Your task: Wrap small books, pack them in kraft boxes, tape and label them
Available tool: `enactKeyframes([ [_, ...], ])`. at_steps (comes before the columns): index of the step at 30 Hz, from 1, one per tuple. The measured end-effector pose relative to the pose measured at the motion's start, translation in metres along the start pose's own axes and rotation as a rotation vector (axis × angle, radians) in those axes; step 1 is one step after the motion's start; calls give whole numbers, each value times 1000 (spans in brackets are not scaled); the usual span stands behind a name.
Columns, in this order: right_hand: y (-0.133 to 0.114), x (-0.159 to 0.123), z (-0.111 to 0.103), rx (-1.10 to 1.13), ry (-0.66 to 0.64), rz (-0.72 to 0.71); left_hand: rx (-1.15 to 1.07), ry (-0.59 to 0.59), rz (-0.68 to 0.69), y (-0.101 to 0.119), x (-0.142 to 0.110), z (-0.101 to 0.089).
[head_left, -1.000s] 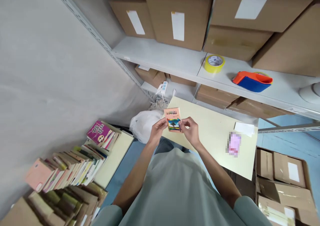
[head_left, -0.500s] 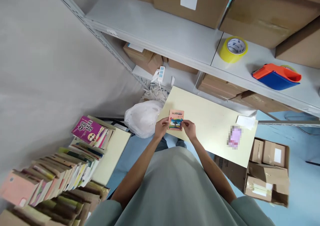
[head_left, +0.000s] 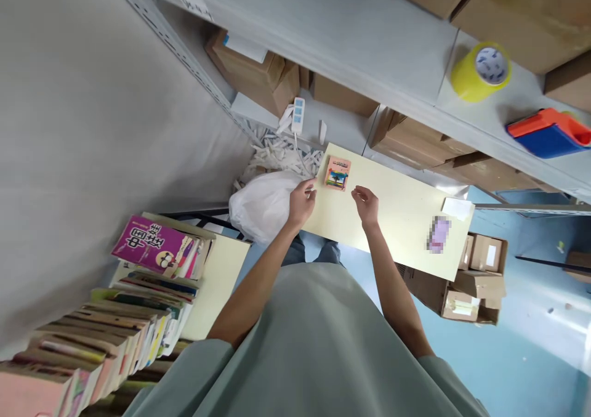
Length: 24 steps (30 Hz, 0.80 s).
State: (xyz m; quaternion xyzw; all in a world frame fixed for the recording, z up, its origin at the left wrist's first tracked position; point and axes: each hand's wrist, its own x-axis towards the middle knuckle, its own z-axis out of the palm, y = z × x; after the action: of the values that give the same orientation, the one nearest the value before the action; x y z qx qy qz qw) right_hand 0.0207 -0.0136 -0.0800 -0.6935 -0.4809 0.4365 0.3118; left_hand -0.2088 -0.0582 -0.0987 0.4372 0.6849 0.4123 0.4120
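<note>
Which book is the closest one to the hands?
The small pinkish book with a tree on its cover, lying on the cream table just beyond the left hand and right hand. The other books are bunched together over to the left.

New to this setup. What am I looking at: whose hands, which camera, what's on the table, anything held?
No robot here: these are a person's own bare hands, seen by one camera worn on the head, looking forward and down. On the pale table lie a small pink book, a white sheet and a blurred-out purple item. The left hand and right hand are either side of the book, apparently not touching it; neither appears to hold anything.
</note>
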Motion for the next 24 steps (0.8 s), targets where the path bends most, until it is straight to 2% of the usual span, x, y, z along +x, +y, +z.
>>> enactKeyframes([
  [7,38,-66,61,-13,-122,122,312,0,-267,-132,-36,-62],
  [9,43,-80,76,-3,-136,152,398,-46,-276,-161,-35,-74],
  [12,45,-93,94,21,-143,176,523,-147,-238,-193,-25,-81],
  [15,43,-101,106,31,-147,182,595,-218,-224,-211,-12,-80],
  [18,41,-106,111,31,-147,190,616,-231,-253,-217,-4,-77],
  [21,39,-109,113,17,-151,201,623,-217,-267,-210,-1,-79],
  [24,37,-107,115,3,-172,209,612,-174,-256,-193,-4,-89],
])
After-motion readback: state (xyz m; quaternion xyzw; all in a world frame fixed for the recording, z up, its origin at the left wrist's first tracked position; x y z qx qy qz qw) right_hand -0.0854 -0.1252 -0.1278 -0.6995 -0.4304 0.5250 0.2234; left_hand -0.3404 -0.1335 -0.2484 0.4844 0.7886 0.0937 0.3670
